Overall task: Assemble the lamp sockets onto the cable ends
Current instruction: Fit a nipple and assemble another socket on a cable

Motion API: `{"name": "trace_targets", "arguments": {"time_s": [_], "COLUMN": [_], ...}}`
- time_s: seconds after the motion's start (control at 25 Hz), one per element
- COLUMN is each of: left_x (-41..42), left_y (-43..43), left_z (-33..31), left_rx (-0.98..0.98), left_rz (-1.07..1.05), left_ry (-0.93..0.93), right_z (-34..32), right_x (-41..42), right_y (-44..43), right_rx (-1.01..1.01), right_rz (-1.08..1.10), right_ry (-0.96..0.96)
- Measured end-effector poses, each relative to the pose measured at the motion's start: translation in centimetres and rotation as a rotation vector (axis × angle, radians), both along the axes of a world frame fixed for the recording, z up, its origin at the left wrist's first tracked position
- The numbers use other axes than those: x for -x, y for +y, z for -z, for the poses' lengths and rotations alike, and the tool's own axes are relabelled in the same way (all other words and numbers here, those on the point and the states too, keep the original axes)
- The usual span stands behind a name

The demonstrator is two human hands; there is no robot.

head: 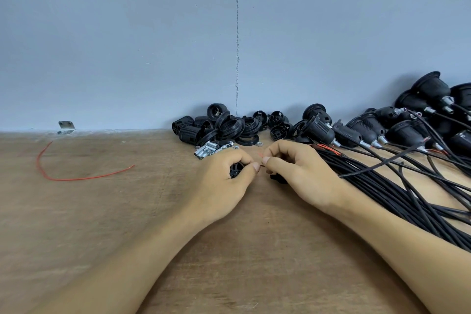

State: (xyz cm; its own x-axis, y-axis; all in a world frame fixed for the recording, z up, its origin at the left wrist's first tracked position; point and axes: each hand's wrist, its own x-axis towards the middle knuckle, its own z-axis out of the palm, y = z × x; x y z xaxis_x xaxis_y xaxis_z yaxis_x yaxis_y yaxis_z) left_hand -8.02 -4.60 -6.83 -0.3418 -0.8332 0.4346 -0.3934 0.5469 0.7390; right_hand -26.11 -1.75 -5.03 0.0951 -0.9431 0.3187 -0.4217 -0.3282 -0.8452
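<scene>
In the head view, a small black socket part [234, 172] is gripped in the curled fingers of the left hand [224, 173], low over the table [127, 211]. A thin wire end [261, 166] is pinched between thumb and forefinger of the right hand [298, 171] and is held right at the socket part. Whether it has entered the part cannot be told. A bundle of black cables [382, 186] is spread under and beside the right wrist. Finished sockets [356, 132] are stacked against the wall behind it.

Loose socket shells [219, 127] and short metal tubes [207, 150] are heaped just beyond the hands. A stray red wire [63, 176] is left well apart on the left.

The socket part is judged light, rigid plastic, best held around its body. The wire is judged thin and limp, so it is best pinched close to its tip, where it will buckle least. Some drag from the heavier cable bundle is to be expected.
</scene>
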Motion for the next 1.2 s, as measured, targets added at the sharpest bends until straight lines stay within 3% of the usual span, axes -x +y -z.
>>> {"name": "trace_targets", "arguments": {"time_s": [0.24,0.52,1.2], "left_x": [-0.1,-0.5,-0.4], "left_y": [0.0,0.1,-0.2], "left_z": [0.0,-0.2,0.3], "left_rx": [-0.024,-0.138,-0.073], "left_rz": [-0.015,0.017,0.023], "left_ry": [0.027,0.011,0.051], "right_z": [0.1,-0.4,-1.0], "right_x": [0.1,0.1,-0.3], "right_y": [-0.1,-0.2,0.4], "right_rx": [0.002,-0.098,-0.052], "right_rz": [-0.047,-0.049,-0.070], "right_ry": [0.088,-0.098,-0.063]}}
